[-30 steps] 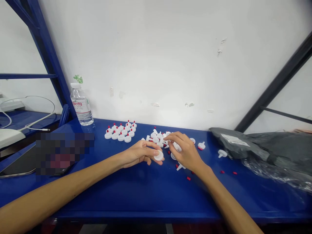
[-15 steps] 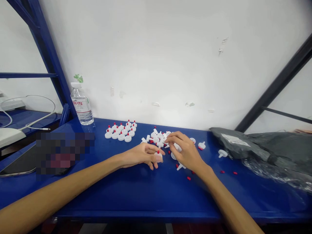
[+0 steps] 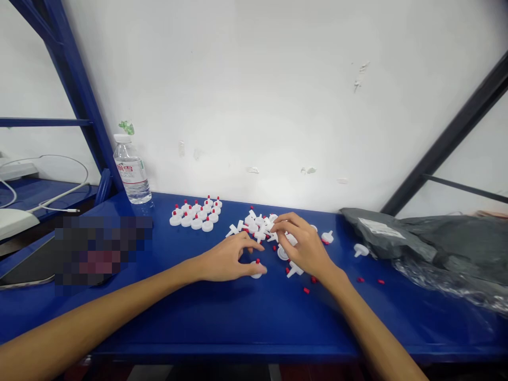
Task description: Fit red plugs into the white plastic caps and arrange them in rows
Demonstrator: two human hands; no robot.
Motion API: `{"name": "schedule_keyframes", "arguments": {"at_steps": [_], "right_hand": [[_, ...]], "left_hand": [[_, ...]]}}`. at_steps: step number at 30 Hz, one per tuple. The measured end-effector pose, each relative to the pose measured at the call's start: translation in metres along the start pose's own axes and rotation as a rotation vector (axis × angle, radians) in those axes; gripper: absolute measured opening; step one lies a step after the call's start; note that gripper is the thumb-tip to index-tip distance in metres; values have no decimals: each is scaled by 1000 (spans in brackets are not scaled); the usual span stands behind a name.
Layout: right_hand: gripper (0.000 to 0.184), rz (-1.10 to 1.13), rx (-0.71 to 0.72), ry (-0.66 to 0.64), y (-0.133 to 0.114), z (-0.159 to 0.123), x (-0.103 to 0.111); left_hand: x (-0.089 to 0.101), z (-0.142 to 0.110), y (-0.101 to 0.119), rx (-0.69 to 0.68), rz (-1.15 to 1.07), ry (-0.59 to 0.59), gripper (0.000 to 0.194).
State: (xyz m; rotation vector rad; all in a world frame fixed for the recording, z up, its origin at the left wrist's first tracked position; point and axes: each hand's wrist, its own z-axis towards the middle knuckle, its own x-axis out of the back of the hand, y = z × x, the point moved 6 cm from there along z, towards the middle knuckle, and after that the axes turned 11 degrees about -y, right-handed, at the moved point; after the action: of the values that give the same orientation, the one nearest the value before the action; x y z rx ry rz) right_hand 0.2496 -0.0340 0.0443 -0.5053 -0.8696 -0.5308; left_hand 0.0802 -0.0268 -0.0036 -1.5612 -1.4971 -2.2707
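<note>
A white nozzle cap with a red tip appears to stand on the blue table, partly covered by the thumb of my left hand. That hand's thumb and fingers are spread apart around the cap, not closed on it. My right hand hovers at the right side of a heap of loose white nozzle caps. Its fingers are bent but parted, with white caps showing behind and between them. Whether the fingertips touch a cap is hard to see. Small red tips lie scattered nearby.
Rows of white caps with red tips stand upright at the back left. A water bottle is by the wall. Dark grey plastic bags lie on the right. A blurred-out patch covers something at left.
My left hand has loosened its hold on the red-tipped cap, which is now lower, and its fingers have spread. My right hand stays almost in the same place over the heap.
</note>
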Motion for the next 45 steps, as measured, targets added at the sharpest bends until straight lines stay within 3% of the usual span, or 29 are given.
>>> {"name": "schedule_keyframes", "arguments": {"at_steps": [3, 6, 8, 10, 13, 16, 20, 22, 25, 28, 30, 33, 36, 38, 40, 45], "right_hand": [[20, -8, -61, 21, 7, 0, 5], [15, -38, -198, 112, 23, -4, 17], [15, -90, -300, 197, 38, -9, 29], [31, -180, -409, 277, 53, -16, 40], [49, -265, -621, 316, 78, -28, 49], [52, -246, -771, 273, 99, -35, 47], [52, -212, -812, 213, 112, -37, 40], [52, -207, -814, 208, 115, -37, 39], [51, -199, -816, 222, 116, -38, 39], [51, -192, -808, 221, 115, -37, 37], [51, -194, -785, 201, 114, -36, 35], [51, -201, -768, 173, 114, -35, 32], [52, -199, -763, 156, 116, -35, 29], [52, -195, -757, 152, 117, -34, 29], [53, -192, -754, 158, 116, -34, 29], [54, -163, -748, 150, 112, -33, 28]], "left_hand": [[12, 0, -2, -14, -272, 126, 39], [36, -3, -14, -28, -518, 359, 42], [53, -8, -25, -13, -539, 525, 48], [67, -12, -36, 19, -531, 642, 52], [72, -15, -52, 76, -685, 737, 50], [63, -16, -62, 119, -889, 767, 46], [49, -13, -64, 145, -963, 740, 46], [44, -11, -58, 148, -913, 671, 48], [40, -8, -35, 70, -590, 470, 48], [28, -9, -4, -64, -215, 244, 30], [17, -10, 8, -124, -27, 137, 29], [4, -10, 13, -162, 120, 68, 23], [1, -8, 10, -168, 106, 70, 18], [9, -8, 11, -168, 93, 122, 17], [30, -8, 13, -148, 91, 229, 17], [126, -13, -11, 93, 225, 577, 20]]}}
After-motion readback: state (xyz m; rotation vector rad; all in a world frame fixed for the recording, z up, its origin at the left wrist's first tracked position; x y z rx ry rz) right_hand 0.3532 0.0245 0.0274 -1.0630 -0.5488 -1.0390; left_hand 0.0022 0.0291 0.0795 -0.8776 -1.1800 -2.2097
